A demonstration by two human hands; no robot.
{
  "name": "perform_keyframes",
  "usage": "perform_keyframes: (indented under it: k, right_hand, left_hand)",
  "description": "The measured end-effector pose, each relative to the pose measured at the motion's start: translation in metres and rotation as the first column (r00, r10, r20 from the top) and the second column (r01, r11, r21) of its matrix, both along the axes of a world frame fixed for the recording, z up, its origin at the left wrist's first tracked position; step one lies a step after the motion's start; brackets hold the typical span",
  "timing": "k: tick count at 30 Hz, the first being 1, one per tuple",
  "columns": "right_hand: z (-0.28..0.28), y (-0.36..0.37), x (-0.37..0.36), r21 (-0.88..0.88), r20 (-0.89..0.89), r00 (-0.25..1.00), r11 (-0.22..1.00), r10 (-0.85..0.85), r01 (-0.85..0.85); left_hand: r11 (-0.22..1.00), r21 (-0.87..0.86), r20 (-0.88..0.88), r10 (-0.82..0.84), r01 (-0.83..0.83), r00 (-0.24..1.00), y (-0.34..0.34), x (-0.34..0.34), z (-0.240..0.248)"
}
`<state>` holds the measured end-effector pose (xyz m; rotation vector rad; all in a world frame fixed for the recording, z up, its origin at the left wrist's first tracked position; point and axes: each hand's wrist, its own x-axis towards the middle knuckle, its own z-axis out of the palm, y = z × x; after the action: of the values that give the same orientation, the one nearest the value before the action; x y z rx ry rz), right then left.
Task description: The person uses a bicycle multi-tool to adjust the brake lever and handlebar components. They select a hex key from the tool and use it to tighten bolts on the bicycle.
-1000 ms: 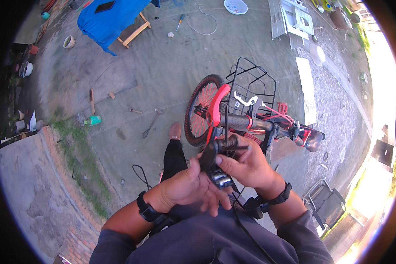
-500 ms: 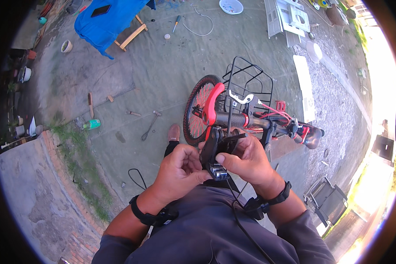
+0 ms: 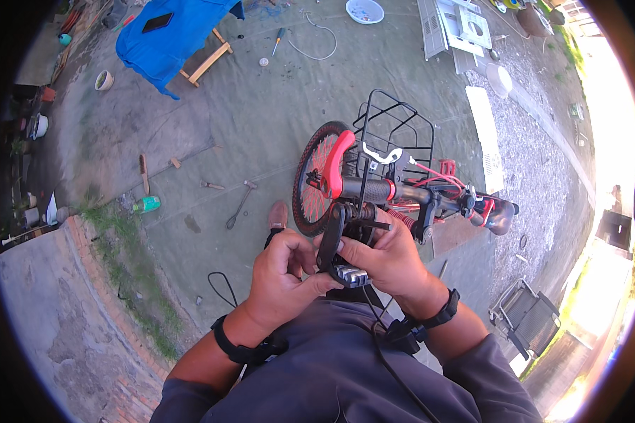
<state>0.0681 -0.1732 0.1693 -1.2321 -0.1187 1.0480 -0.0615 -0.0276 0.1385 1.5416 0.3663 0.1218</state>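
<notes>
Close to my body, both hands hold a black folding multi-tool [image 3: 334,236]. Thin black rods stick out of it, one upward and one to the right, and shiny silver pieces show at its lower end. My right hand [image 3: 395,264] is closed around its right side, thumb pressed on its face. My left hand [image 3: 282,271] has bent fingers against the lower left edge, with the thumb tip near the silver end. Just beyond lies a bicycle [image 3: 402,190] with a red-and-black grip [image 3: 341,158], a white brake lever, red-spoked wheel and black wire basket [image 3: 402,116].
A hammer [image 3: 243,201], a wooden-handled tool [image 3: 144,173] and a green bottle [image 3: 147,204] lie on the ground to the left. Farther off are a blue-draped stand [image 3: 144,53] bearing a phone, a screwdriver [image 3: 279,41] and a white basin [image 3: 365,10]. A folded chair [image 3: 525,317] lies right.
The multi-tool has shifted slightly left and tilted in my hands. My right thumb has slid left and up on it. The surroundings have moved a little in view.
</notes>
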Motion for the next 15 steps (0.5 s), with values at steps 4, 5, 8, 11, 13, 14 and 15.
perform_keyframes:
  k: [4,5,8,11,13,14,15]
  right_hand:
    - [0.002,0.001,0.0,-0.057,-0.087,0.996,0.998,0.015,-0.02]
    - [0.0,0.0,0.0,-0.076,-0.099,0.994,0.996,0.034,-0.042]
    - [0.012,0.001,0.007,0.172,-0.27,0.961,0.985,0.06,-0.013]
    - [0.004,-0.005,0.007,0.315,-0.149,0.978,0.945,0.145,-0.092]
    - [0.005,-0.004,0.006,0.33,-0.107,0.984,0.939,0.144,-0.101]
    - [0.005,-0.003,0.005,0.337,-0.087,0.986,0.935,0.144,-0.107]
    - [0.004,-0.003,0.003,0.299,-0.062,0.989,0.948,0.135,-0.11]
  left_hand:
    - [0.988,0.151,0.108,0.015,-0.031,0.994,0.002,0.004,-0.006]
    - [0.986,0.165,0.128,0.012,-0.034,0.992,0.002,0.005,-0.007]
    - [0.998,-0.055,0.047,0.036,-0.034,0.998,-0.001,0.002,-0.005]
    - [0.989,-0.145,0.052,0.006,0.002,0.999,0.001,0.002,-0.001]
    - [0.988,-0.152,0.064,0.015,-0.005,0.998,0.0,0.002,-0.001]
    - [0.988,-0.156,0.071,0.021,-0.01,0.997,-0.001,0.001,-0.002]
    - [0.991,-0.133,0.067,0.018,-0.009,0.998,-0.002,0.0,-0.003]
